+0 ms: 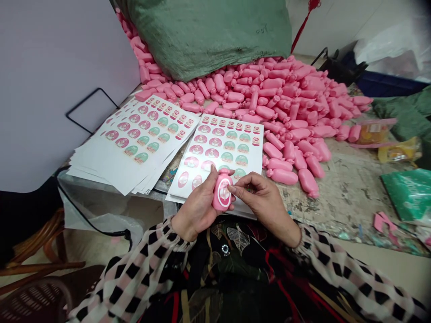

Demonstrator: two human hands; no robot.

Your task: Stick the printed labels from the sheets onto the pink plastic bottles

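A small pink plastic bottle (218,202) stands nearly upright in my left hand (199,204), with its narrow neck at the top and my thumb and fingers wrapped round its sides. On its front lies an oval sticker (224,193) with a white border and pink middle. The thumb and forefinger of my right hand (264,197) are pinched together at the sticker's right edge. Just beyond the hands is a sheet of stickers (218,141), printed with pink ovals, pink and green domed labels and small red ones; my left hand hides part of its near edge.
A large heap of pink bottles (269,89) spreads across the back, under a green sack (208,36). More sticker sheets (101,163) are stacked at left, beside a black wire frame (81,105). At right lie a green packet (409,195) and pink scraps (384,222).
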